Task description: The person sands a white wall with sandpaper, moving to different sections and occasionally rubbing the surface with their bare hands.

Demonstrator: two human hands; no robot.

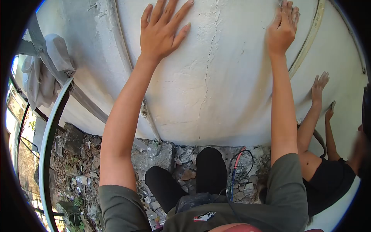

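My left hand (160, 33) lies spread against the white wall (177, 92), left of a long vertical crack, with nothing in it. To the right of the crack, my right hand (284, 31) is raised at the wall with its fingers closed together around something small at the top edge. That object is mostly hidden by the fingers, and I cannot make out what it is. The crack runs down the wall between both arms.
A co-worker (328, 174) at the right has both hands at the wall. Pipes (309, 38) run along it. A metal frame (50, 127) with grey cloth (42, 77) stands left. Rubble (81, 166), a concrete block (154, 156) and cables (235, 166) lie below.
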